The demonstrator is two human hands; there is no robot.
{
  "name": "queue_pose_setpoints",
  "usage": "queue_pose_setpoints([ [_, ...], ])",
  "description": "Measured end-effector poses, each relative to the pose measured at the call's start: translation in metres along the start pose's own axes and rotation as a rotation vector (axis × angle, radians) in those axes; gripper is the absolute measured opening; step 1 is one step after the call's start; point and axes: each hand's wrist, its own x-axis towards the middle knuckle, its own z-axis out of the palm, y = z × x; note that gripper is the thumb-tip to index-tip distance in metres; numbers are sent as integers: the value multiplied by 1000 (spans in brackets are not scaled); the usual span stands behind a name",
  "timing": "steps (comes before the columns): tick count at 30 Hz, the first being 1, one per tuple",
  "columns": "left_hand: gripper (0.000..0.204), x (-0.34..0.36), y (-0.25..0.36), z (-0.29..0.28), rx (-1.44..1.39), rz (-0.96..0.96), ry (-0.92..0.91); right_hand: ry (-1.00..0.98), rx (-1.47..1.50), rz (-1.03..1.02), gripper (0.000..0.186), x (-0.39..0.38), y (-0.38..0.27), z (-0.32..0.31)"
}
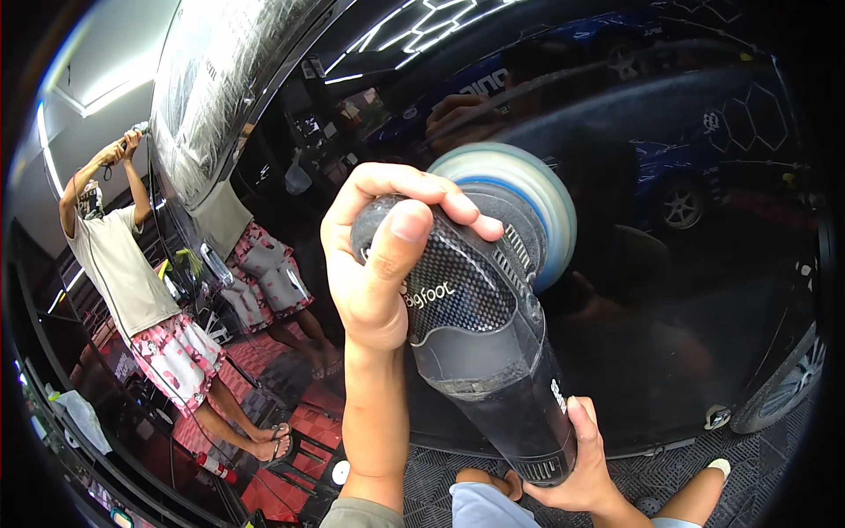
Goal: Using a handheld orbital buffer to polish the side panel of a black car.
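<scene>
Glossy black car bodywork fills the centre and right of the frame, with another person, arms raised, at far left. At centre is a black orbital polisher, its pale foam pad seemingly flat on the paint. The left hand wraps its head, the right hand its lower end. Polishing looks under way; which areas are finished or left cannot be told.

Pad on panel, polisher behind; left hand at its front, right hand at its rear; wheel at panel's lower right; co-worker left.
</scene>
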Motion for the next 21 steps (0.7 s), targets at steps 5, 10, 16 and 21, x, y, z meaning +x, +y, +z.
queue_pose_setpoints([
  [5,31,-7,10,-16,195,-22,-47,-29,-18,0,114,3,3,12],
  [10,18,-16,13,-33,43,-8,31,-60,-102,-24,120,4,7,26],
  [16,16,-26,22,-57,15,11,29,-112,-84,-13,120,7,16,50],
  [21,15,-36,33,-80,19,-23,74,-132,-211,84,112,7,9,75],
])
